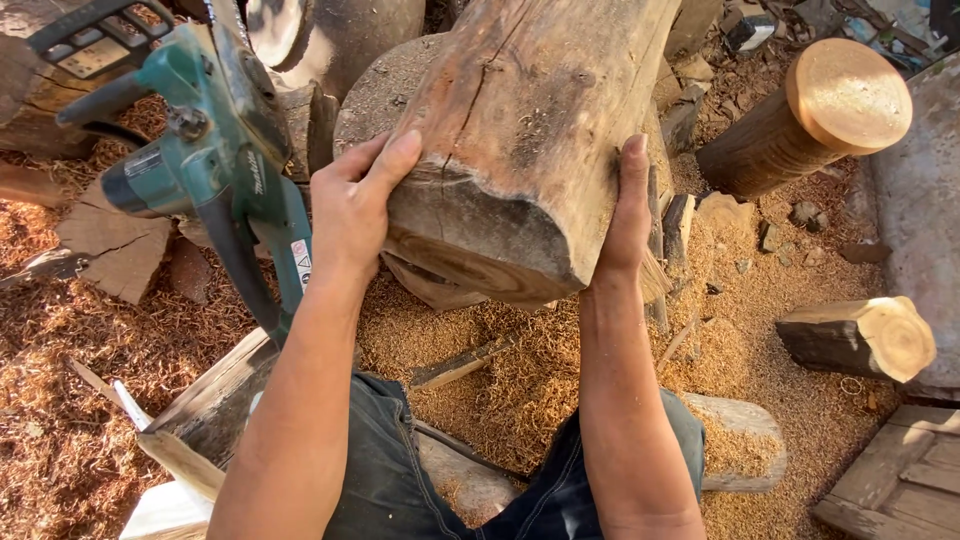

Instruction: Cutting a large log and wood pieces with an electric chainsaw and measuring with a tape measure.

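A thick brown log (520, 130) with a cracked, cut end lies in front of me, its near end raised over the sawdust. My left hand (355, 205) clasps the log's left side near the cut end, thumb on top. My right hand (628, 215) presses flat against its right side, fingers pointing up. A teal electric chainsaw (215, 150) rests to the left of my left arm, propped on a wood block.
Sawdust and wood chips (520, 370) cover the ground. A short round log (810, 120) lies at the upper right, another cut piece (860, 338) at the right. Wooden boards (900, 475) sit at the lower right; split blocks (205, 410) lie by my knees.
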